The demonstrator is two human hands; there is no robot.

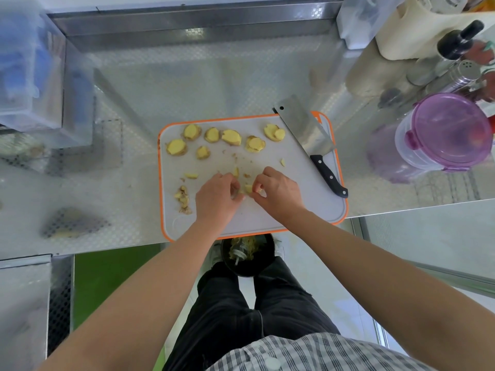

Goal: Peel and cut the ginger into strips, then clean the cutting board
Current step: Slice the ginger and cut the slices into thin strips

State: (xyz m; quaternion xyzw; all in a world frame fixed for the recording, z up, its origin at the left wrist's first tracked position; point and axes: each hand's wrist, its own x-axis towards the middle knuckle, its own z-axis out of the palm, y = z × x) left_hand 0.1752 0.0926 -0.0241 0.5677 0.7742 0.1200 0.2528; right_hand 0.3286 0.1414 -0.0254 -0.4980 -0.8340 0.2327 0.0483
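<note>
A white cutting board with an orange rim lies on the steel counter. Several yellow ginger slices are spread along its far part. A small heap of peel scraps lies at its left. Over the middle of the board my left hand and my right hand meet, both pinching one small ginger piece between their fingertips. A cleaver with a black handle rests untouched on the board's right side, its blade pointing away from me.
A purple-lidded plastic container and spice shakers stand at the right. Clear plastic boxes sit at the left. Below the counter's front edge stands a black bin with scraps in it.
</note>
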